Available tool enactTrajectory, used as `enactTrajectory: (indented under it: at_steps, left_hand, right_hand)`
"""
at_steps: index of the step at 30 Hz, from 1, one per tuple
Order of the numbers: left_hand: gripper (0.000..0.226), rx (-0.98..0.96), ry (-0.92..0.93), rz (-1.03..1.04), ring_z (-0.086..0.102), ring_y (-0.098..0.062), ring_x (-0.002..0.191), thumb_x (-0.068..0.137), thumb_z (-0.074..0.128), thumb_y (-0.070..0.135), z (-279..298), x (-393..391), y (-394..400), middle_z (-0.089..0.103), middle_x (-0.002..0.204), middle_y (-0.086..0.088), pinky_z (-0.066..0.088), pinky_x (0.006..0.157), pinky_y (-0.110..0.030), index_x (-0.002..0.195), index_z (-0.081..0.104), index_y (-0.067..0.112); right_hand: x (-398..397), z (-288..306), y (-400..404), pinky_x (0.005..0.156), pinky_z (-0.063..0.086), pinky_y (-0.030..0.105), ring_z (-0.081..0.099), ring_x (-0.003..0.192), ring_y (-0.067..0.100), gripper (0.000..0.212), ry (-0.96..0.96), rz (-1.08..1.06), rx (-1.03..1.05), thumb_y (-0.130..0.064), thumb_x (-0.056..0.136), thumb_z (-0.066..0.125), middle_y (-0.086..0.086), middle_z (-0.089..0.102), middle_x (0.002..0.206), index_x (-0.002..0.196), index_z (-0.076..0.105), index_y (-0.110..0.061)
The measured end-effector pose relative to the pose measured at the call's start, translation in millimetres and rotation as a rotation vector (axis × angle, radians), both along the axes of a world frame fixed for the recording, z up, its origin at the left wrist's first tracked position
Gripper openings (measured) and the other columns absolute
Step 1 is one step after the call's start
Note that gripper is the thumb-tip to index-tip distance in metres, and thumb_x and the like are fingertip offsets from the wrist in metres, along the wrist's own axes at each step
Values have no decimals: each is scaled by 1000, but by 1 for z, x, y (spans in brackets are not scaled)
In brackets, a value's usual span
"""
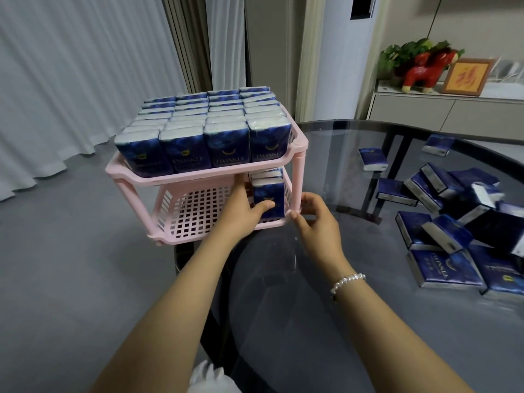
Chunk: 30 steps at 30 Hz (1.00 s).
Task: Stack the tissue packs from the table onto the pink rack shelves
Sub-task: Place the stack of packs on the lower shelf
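Note:
The pink two-shelf rack (175, 180) stands at the left edge of the glass table. Its top shelf is filled with several upright blue tissue packs (204, 129). On the lower shelf a short row of packs stands at the right end. My left hand (243, 205) grips the front pack (269, 194) of that row, thumb across its face and fingers behind its left side. My right hand (314, 219) holds the rack's front right leg (299, 177) near its foot, fingers curled round it. Several loose packs (453, 222) lie in a heap on the table at the right.
The round glass table (312, 307) carries the rack and the heap; one single pack (373, 158) lies apart behind. Most of the lower shelf's grid floor (198, 214) is bare. A sideboard with a red figurine (425, 70) stands at the back right, curtains at the left.

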<state>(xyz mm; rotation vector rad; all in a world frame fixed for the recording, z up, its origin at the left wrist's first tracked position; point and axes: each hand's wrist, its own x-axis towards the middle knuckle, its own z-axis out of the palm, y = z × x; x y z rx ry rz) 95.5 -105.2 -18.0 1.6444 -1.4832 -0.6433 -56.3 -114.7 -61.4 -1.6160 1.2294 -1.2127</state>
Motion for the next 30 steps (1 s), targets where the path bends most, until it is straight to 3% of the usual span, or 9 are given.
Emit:
enactTrajectory:
  at_steps: [3,6,15,18,21,26,30]
  left_hand:
    - [74,-33,-70,16,47,-23,129,85,68,14,-4,-5,-3,45,141,-5,39,108,-37,144,25,25]
    - [76,-44,-145,11,37,-24,133,86,67,13,-6,-11,-3,35,145,-10,29,109,-31,148,24,27]
    - [76,93,-203,-103,20,-20,145,91,60,23,-5,-6,-2,13,159,0,19,116,-34,151,13,30]
    - [78,-23,-183,-75,10,-17,147,92,59,27,-5,-12,0,6,160,1,14,116,-32,152,9,29]
    - [66,-144,-139,-61,12,-16,146,96,51,26,-11,-21,3,10,159,-2,11,111,-22,151,15,23]
    - [41,7,76,-12,31,-17,139,104,26,27,-11,-22,-1,31,153,4,20,103,-20,144,33,28]
    - [50,134,61,-80,10,-15,147,104,25,26,-5,-19,-4,7,161,8,10,110,-24,151,8,38]
  right_hand:
    - [0,0,-1,75,46,14,55,85,-8,27,18,-6,-16,-18,88,61,-27,55,92,107,50,-34]
    - [-1,0,0,69,40,5,53,83,-13,25,26,-5,-25,-17,88,61,-26,55,92,108,52,-30]
    - [-2,-1,0,71,40,7,54,84,-11,27,21,-1,-43,-16,88,62,-27,55,91,105,51,-34]
    - [-2,-1,0,74,43,10,54,85,-10,28,10,4,-40,-15,88,62,-25,56,90,104,50,-34]
    - [-2,-1,0,75,45,14,55,85,-7,27,5,2,-46,-15,87,62,-23,56,91,105,51,-33]
    - [-3,-1,-1,76,46,15,55,84,-4,28,7,2,-45,-14,87,62,-21,56,89,104,51,-33]
    - [-2,-2,-1,76,48,18,56,83,-4,26,-4,-3,-49,-13,87,62,-19,58,91,108,55,-28]
